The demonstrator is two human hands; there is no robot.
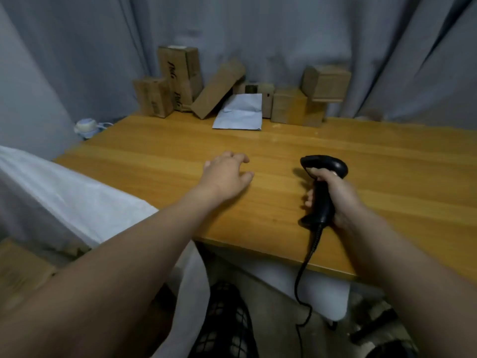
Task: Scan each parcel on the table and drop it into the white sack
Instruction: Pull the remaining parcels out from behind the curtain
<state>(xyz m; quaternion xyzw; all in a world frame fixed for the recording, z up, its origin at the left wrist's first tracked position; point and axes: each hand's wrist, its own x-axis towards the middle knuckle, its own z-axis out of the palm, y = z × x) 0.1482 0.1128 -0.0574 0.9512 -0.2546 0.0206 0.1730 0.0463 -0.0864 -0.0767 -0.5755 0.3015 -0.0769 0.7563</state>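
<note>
Parcels (180, 76) crowd the far edge of the worktop (387, 177), against a grey curtain (284, 34). They are brown cardboard boxes plus 1 pale grey mailer (238, 112). None is in hand, so by my reading the step is the reach for the next parcel.

The left hand (227, 177) is over the middle of the worktop with its grip apart, fingers loosely spread and holding nothing. I cannot tell whether it touches the wood. The right hand (338, 200) has its grip clamped round the handle of the black scanner (322, 182). The scanner's head tips toward 11 o'clock and its cord trails off the near edge.

From the left hand the mailer lies at 12 o'clock, well apart, and is the nearest parcel. It leans back on a box, its lower edge running 9 to 3. Just beside it at 10 o'clock a tilted box (219, 89) props against its neighbours, long axis running 7 to 1. The free left hand is nearer these 2 than the right, which is busy. It probably fetches, straight ahead, then brings the label under the scanner at 3 o'clock.

The white sack (64, 192) stands off the worktop's left edge, at 8 o'clock from the left hand, on the same side for the drop.
</note>
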